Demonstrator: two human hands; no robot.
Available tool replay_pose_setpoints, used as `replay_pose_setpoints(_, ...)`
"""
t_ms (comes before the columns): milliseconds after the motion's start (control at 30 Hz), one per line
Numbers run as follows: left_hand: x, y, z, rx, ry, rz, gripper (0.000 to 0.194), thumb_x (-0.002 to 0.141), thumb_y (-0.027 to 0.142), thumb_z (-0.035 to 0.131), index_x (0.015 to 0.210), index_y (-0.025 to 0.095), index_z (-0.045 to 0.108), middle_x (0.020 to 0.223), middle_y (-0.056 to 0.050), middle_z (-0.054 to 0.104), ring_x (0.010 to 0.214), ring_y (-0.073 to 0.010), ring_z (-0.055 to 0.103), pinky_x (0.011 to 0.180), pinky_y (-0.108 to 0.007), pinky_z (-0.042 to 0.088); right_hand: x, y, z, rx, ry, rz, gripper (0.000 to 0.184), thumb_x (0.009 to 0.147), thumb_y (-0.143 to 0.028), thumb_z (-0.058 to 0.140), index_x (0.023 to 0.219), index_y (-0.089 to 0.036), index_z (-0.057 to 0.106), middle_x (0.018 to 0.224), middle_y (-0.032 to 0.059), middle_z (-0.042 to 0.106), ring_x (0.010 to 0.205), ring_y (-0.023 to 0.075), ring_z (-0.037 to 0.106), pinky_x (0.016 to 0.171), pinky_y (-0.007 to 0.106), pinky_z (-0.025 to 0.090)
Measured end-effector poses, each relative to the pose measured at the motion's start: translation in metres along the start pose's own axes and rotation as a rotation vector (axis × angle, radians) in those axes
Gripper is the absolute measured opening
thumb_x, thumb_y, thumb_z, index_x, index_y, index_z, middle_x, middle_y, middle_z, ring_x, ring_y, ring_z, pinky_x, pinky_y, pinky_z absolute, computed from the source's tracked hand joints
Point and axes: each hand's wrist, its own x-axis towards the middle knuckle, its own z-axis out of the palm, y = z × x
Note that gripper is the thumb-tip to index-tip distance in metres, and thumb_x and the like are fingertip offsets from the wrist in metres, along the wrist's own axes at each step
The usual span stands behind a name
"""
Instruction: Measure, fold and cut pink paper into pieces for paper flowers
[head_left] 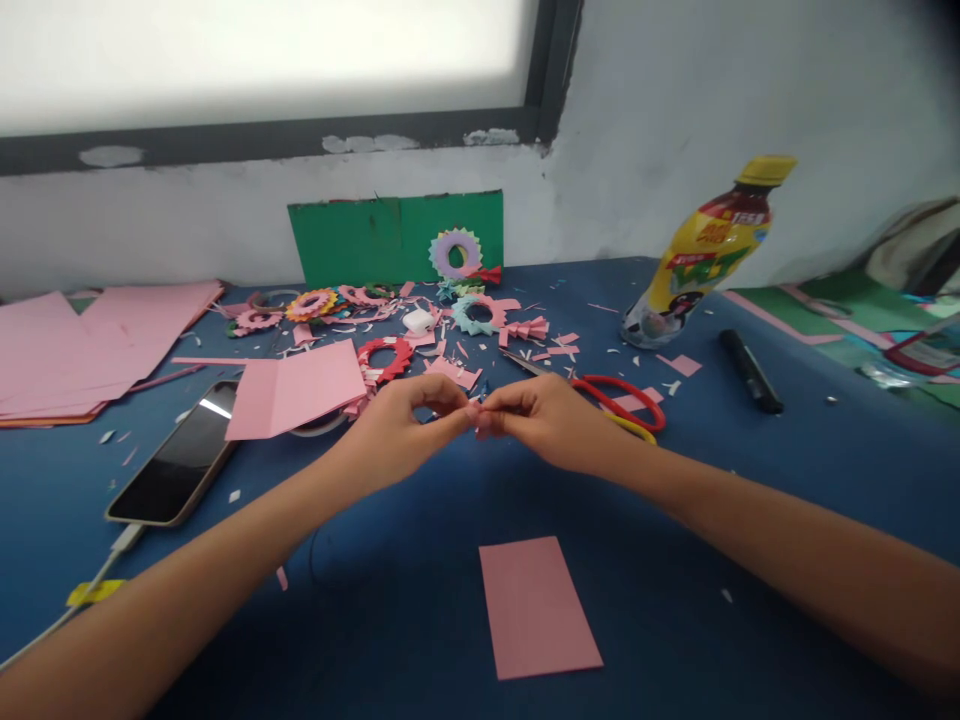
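Note:
My left hand (405,425) and my right hand (555,418) meet above the blue table, fingertips pinched together. Between them is a small pink paper piece (478,418), mostly hidden by the fingers. Nearer to me, a flat pink paper rectangle (538,608) lies on the table. Just behind my right hand are scissors (626,400) with red and yellow handles, partly covered by that hand. Beyond my left hand, a folded pink card (296,388) rests over a roll, beside a red toothed paper ring (385,358).
A phone (176,460) with a charging cable lies left, near stacked pink sheets (112,345). Paper rings and scraps litter the back, before a green board (352,245). A yellow-capped bottle (697,255) and a black marker (750,370) are at right.

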Motion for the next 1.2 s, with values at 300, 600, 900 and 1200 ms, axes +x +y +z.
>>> replay_pose_setpoints(300,0.003,-0.008,0.001,-0.103,0.046,-0.009,0.014,0.072,0.026,0.063,0.074,0.014,0.070,0.063,-0.001,0.065,0.056,-0.0104,0.054,0.053,-0.021,0.043,0.000,-0.001,-0.003,-0.113,-0.047,-0.032,0.029,0.083,-0.037,0.050,0.079,-0.015,0.068,0.070,0.0010,0.065,0.063,0.0106,0.054,0.057,0.022,0.035)
replay_pose_setpoints(600,0.001,0.000,0.004,-0.219,0.070,-0.071,0.019,0.068,0.031,0.067,0.071,0.013,0.071,0.054,0.000,0.060,0.053,-0.0104,0.051,0.051,-0.021,0.042,-0.001,-0.005,-0.020,-0.138,-0.185,-0.007,0.034,0.082,-0.041,0.048,0.076,-0.016,0.068,0.059,-0.0010,0.057,0.050,0.0079,0.043,0.047,0.021,0.030)
replay_pose_setpoints(900,0.008,-0.014,-0.021,-0.086,0.034,-0.153,0.023,0.068,0.036,0.067,0.073,0.014,0.070,0.060,-0.001,0.063,0.054,-0.0098,0.053,0.051,-0.020,0.041,-0.011,-0.022,-0.037,-0.458,-0.404,0.041,0.022,0.079,-0.031,0.051,0.071,-0.019,0.067,0.063,0.0003,0.063,0.055,0.0117,0.052,0.049,0.023,0.033)
replay_pose_setpoints(1200,-0.007,-0.009,-0.005,0.769,-0.129,0.073,0.031,0.078,0.027,0.056,0.107,0.018,0.061,0.109,-0.008,0.059,0.099,-0.0248,0.055,0.077,-0.033,0.044,-0.037,-0.031,0.012,-0.677,-0.655,-0.012,0.006,0.073,-0.015,0.063,0.077,-0.015,0.059,0.083,0.0043,0.059,0.070,0.0160,0.057,0.053,0.023,0.034)
